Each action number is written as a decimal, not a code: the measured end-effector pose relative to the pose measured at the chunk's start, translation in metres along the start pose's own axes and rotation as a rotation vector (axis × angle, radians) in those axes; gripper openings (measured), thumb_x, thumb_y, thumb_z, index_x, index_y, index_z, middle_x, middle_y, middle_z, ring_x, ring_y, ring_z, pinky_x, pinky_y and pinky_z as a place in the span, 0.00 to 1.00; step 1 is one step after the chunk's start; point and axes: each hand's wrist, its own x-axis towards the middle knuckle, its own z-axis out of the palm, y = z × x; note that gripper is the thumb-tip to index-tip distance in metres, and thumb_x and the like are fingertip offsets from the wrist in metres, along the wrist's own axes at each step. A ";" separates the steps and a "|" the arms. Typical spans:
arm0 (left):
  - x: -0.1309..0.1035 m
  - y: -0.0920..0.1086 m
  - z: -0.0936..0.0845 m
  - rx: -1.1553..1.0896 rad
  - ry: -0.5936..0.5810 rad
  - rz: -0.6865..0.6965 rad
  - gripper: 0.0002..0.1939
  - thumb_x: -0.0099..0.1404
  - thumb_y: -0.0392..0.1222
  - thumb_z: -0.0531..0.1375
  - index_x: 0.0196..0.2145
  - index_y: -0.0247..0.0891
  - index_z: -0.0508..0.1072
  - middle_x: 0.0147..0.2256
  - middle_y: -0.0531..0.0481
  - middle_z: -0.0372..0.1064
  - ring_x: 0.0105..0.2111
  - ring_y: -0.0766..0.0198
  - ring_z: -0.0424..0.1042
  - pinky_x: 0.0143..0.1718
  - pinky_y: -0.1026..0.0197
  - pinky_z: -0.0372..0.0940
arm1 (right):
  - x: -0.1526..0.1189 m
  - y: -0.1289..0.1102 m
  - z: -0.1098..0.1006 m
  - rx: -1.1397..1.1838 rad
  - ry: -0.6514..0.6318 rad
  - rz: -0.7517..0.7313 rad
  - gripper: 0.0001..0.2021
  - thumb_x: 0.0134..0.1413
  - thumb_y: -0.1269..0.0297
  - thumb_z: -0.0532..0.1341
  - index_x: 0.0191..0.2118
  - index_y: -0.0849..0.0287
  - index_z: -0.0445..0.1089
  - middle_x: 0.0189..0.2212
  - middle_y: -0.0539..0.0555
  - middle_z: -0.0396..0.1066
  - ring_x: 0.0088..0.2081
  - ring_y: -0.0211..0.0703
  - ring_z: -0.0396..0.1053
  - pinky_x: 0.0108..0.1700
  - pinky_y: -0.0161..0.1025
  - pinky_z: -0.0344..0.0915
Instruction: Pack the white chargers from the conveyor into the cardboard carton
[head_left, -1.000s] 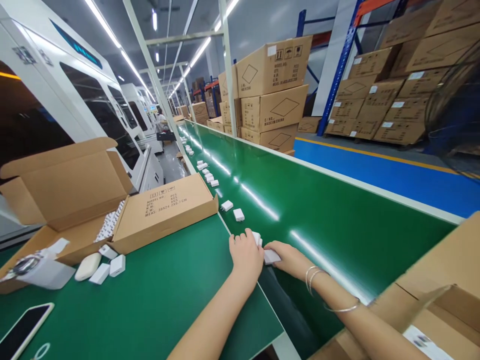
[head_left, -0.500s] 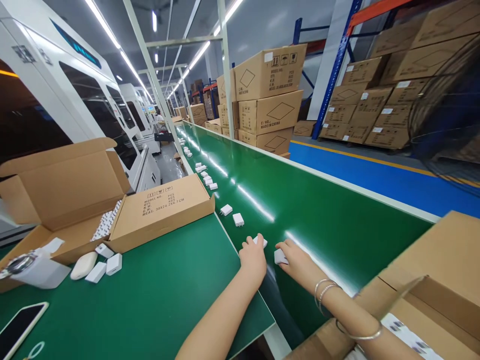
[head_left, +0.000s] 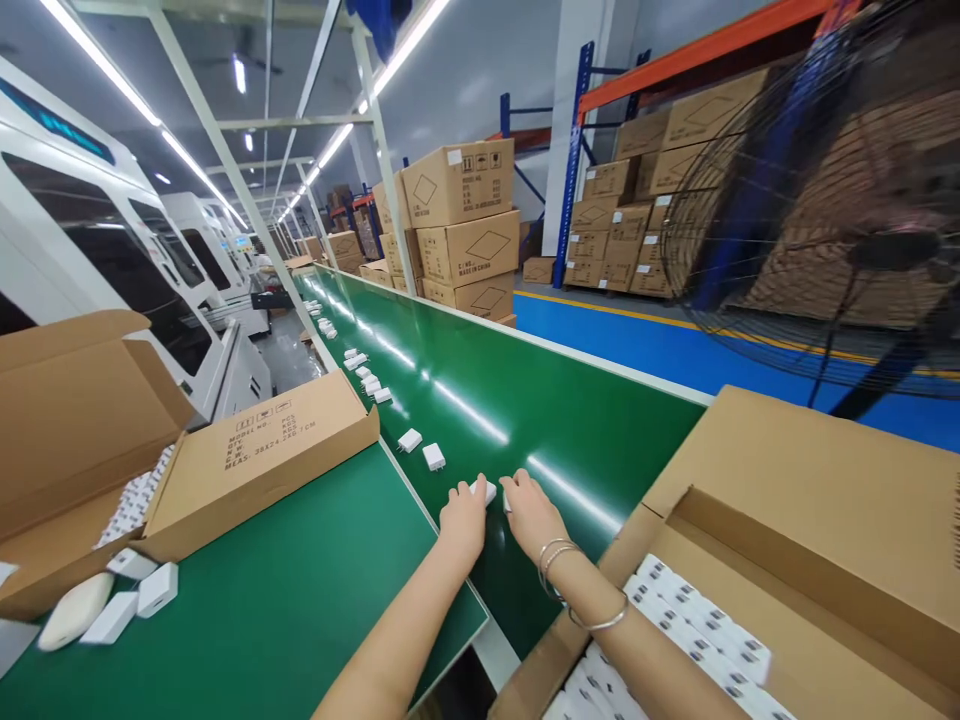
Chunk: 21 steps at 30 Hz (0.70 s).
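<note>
Over the near end of the green conveyor belt (head_left: 577, 390), my left hand (head_left: 462, 525) has its fingers closed on a white plug charger (head_left: 489, 492). Just to its right, my right hand (head_left: 532, 515), with silver bangles at the wrist, pinches another white charger (head_left: 507, 504), mostly hidden by the fingers. Two loose chargers, one (head_left: 433, 457) nearer and one (head_left: 409, 440) farther, lie on the belt beyond my left hand. Under my right forearm stands an open carton (head_left: 750, 560) with rows of white chargers (head_left: 697, 615) in it.
A closed flat carton (head_left: 262, 450) and an open one (head_left: 82, 400) with chargers stand on the green table (head_left: 285, 600) at left. Several chargers (head_left: 367, 378) lie farther up the belt. A large fan (head_left: 892, 245) stands at right, near stacked cartons (head_left: 469, 245).
The view has turned right, bringing more of the right-hand carton and the fan into sight. My right hand has come closer to my left; both still hold chargers.
</note>
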 end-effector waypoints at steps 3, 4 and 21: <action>0.001 -0.010 -0.012 0.070 -0.052 0.148 0.22 0.59 0.31 0.53 0.50 0.47 0.63 0.41 0.42 0.65 0.42 0.52 0.66 0.36 0.55 0.63 | -0.002 0.004 -0.001 0.028 -0.002 0.017 0.12 0.56 0.66 0.57 0.47 0.58 0.63 0.45 0.55 0.63 0.43 0.45 0.64 0.40 0.45 0.66; 0.003 -0.012 -0.017 0.091 -0.071 0.191 0.20 0.58 0.31 0.55 0.47 0.47 0.66 0.40 0.42 0.65 0.42 0.51 0.66 0.37 0.53 0.62 | -0.003 0.006 0.000 0.043 -0.012 0.010 0.12 0.56 0.66 0.57 0.47 0.58 0.62 0.46 0.56 0.63 0.43 0.45 0.64 0.41 0.46 0.66; 0.034 -0.043 -0.040 -0.299 -0.358 0.061 0.26 0.59 0.45 0.52 0.54 0.38 0.55 0.47 0.43 0.65 0.45 0.56 0.67 0.42 0.59 0.62 | -0.016 -0.001 0.002 0.132 -0.236 -0.175 0.34 0.48 0.61 0.63 0.58 0.57 0.48 0.48 0.59 0.59 0.47 0.54 0.60 0.42 0.51 0.65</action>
